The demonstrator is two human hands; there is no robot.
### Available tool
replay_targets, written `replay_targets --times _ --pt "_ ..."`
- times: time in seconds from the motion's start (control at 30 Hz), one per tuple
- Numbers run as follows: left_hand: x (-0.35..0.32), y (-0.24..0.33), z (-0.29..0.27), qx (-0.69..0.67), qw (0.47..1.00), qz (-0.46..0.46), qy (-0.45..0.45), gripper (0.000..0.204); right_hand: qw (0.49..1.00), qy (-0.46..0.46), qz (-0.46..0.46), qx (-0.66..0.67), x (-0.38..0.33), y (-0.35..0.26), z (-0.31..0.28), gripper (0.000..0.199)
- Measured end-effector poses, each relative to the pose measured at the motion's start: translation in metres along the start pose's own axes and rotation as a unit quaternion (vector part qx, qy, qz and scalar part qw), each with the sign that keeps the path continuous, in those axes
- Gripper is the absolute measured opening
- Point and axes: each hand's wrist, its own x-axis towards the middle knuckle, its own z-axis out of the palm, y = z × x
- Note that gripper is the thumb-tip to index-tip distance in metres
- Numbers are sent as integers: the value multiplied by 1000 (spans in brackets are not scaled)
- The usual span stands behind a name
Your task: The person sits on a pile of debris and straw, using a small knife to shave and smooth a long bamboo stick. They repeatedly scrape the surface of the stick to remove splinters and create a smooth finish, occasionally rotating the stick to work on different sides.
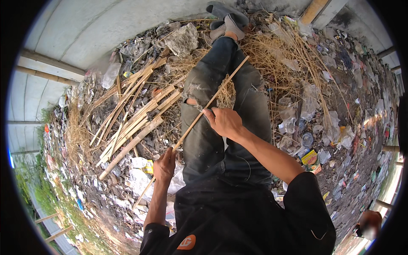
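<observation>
I count two hands on one stick [189, 131], slanting across the two trouser legs [250, 114] from near left to far right. The left hand [164, 165] has its grip closed round the near part; the right hand [226, 122] has its grip closed on it farther along. Left, the split sticks [132, 147] overlap too much for me to count. One rock [182, 40] sits far off, one yellow packet [311, 158] right. Some fingertips are hidden from me
</observation>
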Motion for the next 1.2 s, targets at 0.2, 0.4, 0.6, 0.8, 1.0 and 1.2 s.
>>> replay_targets --times 0.2,0.4,0.6,0.8,1.0,1.2 --pt "9 14 -11 12 999 -19 -27 20 974 172 135 53 51 58 -51 68" --pt "16 23 -1 -23 999 -9 -26 24 998 45 42 8 -16 -14 24 66" --pt "23 32 -6 7 999 -21 -37 27 980 147 120 59 37 37 -30 68" --pt "65 78 7 -5 998 -25 -52 31 995 72 47 52 -14 -8 27 61" --pt "81 91 3 -1 997 -35 -75 33 988 109 49 101 -2 5 18 66" --pt "68 84 11 -4 997 -40 -66 32 940 -66 32 333 -5 10 32 68"
